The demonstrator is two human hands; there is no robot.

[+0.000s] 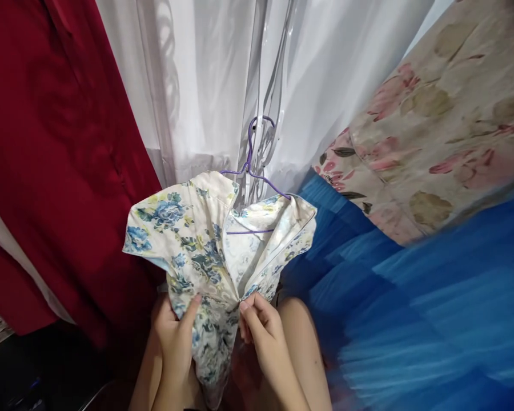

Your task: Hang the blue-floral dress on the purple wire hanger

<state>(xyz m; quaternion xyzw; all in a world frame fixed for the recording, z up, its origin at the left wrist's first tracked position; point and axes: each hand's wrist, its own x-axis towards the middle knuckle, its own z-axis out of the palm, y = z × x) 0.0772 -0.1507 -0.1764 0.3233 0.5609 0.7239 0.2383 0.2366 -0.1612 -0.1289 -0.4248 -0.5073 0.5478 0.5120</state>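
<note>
- Left hand (pixel 175 328), at 7 o'clock: gripping floral garment (pixel 201 257) near its waist, thumb laid on the front, the other fingers mostly hidden.
- Right hand (pixel 263 325), at 6 o'clock: pinching the same garment between thumb and index finger, right at the bottom point of its V opening. Cannot tell whether holding a zip pull or just the edge.
- Floral garment, just off centre toward 7 o'clock: white with blue flowers and yellow-green bits, short sleeves, open in a V at top, bunched below the hands.
- Bare legs (pixel 302 337), at 5 and 7 o'clock: flanking the garment's lower part.
- Purple hanger (pixel 249 160), at 12 o'clock: inside the garment's shoulders, lower bar showing through the V, hook up at white scrolled metalwork (pixel 261 74).
- White curtain (pixel 205 85), 11 to 1 o'clock: hanging behind the metalwork.
- Red cloth (pixel 81 171), at 9 to 10 o'clock: hanging in long folds.
- Pink-flowered fabric (pixel 445 125), at 2 o'clock: overlapping blue ruffled cloth (pixel 420 297) at 4 o'clock.
- Dark surface (pixel 38 371), at 8 o'clock: too dim for detail.
</note>
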